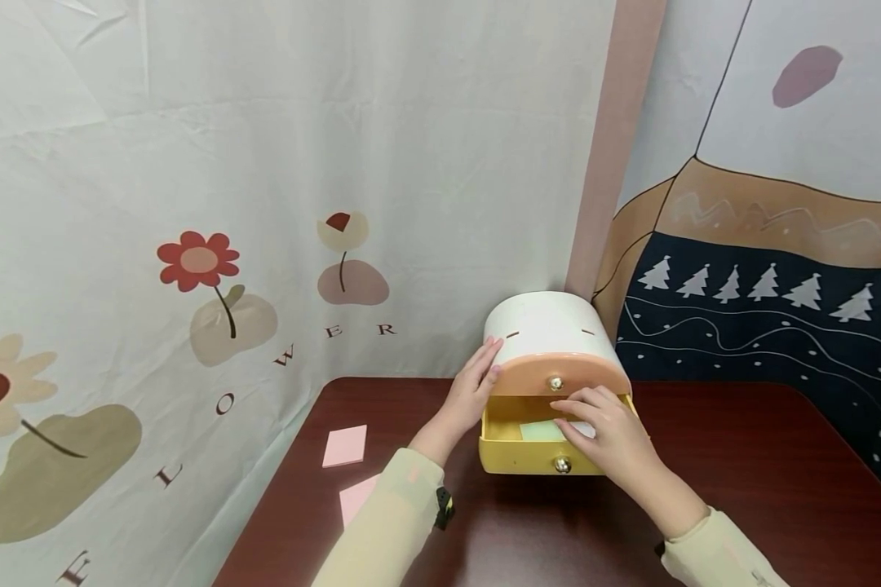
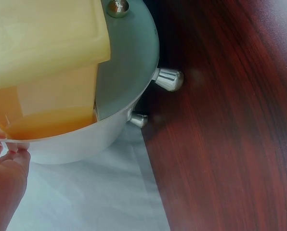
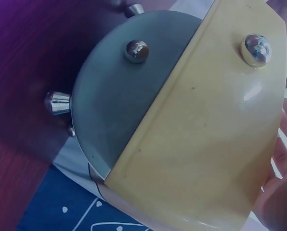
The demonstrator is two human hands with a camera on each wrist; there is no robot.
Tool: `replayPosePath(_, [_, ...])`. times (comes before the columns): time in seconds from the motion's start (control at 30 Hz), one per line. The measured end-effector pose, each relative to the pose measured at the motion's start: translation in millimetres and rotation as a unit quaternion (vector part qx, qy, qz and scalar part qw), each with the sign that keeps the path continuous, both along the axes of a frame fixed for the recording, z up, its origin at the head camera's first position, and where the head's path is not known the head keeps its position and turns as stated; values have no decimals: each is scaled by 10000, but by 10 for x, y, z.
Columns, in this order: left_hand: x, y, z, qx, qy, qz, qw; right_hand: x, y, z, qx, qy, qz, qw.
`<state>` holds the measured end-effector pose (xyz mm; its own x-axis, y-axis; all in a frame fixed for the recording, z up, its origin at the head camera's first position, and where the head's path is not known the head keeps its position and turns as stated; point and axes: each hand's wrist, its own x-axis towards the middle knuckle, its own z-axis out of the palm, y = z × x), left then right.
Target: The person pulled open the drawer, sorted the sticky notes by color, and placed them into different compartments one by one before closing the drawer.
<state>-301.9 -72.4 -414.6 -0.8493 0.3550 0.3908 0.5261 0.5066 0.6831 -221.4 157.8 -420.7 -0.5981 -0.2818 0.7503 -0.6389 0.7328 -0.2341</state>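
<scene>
A small round-topped chest (image 1: 551, 322) with a white shell stands on the table. Its yellow drawer (image 1: 521, 457) is pulled out below a peach drawer front (image 1: 521, 377). Inside the yellow drawer lie a pale green paper (image 1: 536, 430) and a whitish paper (image 1: 586, 427). My left hand (image 1: 470, 390) rests along the chest's left side, fingers against the shell and thumb by the front edge. Over the drawer is my right hand (image 1: 613, 432), its thumb above the papers and apart from the forefinger. The drawer's front hides the papers' lower edges.
Two pink papers (image 1: 345, 446) lie left on the dark red table (image 1: 514, 538), one partly behind the left sleeve. A patterned cloth (image 1: 426, 163) hangs behind the table. Below the yellow drawer, the chest has a grey-green front (image 3: 129, 86) with a metal knob.
</scene>
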Motion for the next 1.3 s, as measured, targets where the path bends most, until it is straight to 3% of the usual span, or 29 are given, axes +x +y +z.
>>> replayPosePath(0.27, [-7,-1,1,-36,-113,40,9999,132,42,18,-382,281,193,9987])
replayPosePath(0.5, [-4,5,-2,-72,-43,24,10000,333,58,31,-431,-180,148,9988])
replayPosePath(0.77, [-10,1,-11,-49,-14,30,10000,466,76,-67,-523,-590,211,9967])
replayPosePath(0.9, [-12,-4,-11,-88,-26,46,9999,508,84,-152,-749,-1024,310,9914])
replayPosePath(1.03, [-6,-4,-5,-102,-17,53,9999,542,95,-231,-874,-1553,150,9839])
replayPosePath(1.3, [-15,1,-6,-97,-98,70,9999,568,107,-355,-1452,-2308,0,9621])
